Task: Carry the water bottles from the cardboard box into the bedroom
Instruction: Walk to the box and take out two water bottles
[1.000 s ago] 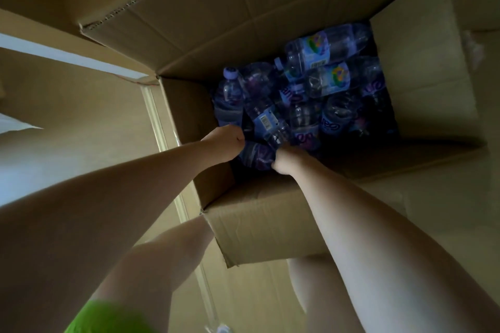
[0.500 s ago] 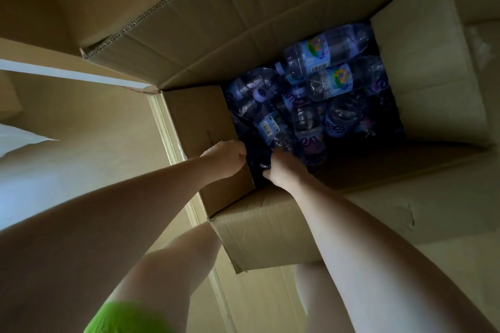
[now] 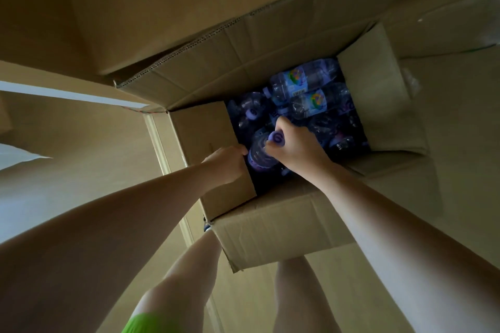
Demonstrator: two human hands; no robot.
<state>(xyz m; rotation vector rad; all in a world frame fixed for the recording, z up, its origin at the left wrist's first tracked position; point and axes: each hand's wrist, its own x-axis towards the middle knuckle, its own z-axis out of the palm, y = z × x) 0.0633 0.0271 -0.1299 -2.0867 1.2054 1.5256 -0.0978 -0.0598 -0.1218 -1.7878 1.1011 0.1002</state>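
Note:
An open cardboard box [image 3: 270,227] stands on the floor below me, with several clear water bottles with purple caps and blue labels [image 3: 303,89] lying in it. One bottle [image 3: 261,154] stands nearly upright at the box's near left corner. My right hand [image 3: 293,147] is closed around its neck, just under the purple cap. My left hand [image 3: 226,163] rests against the bottle's left side at the box's left wall, its fingertips hidden behind the cardboard.
The box flaps [image 3: 205,73] stand open at the back and right. A pale door frame strip [image 3: 165,154] runs along the floor left of the box. My legs [image 3: 184,284] stand right in front of the box.
My right hand has moved up and into the box and closed on the neck of a bottle, which now stands upright. My left hand has stayed at the left wall.

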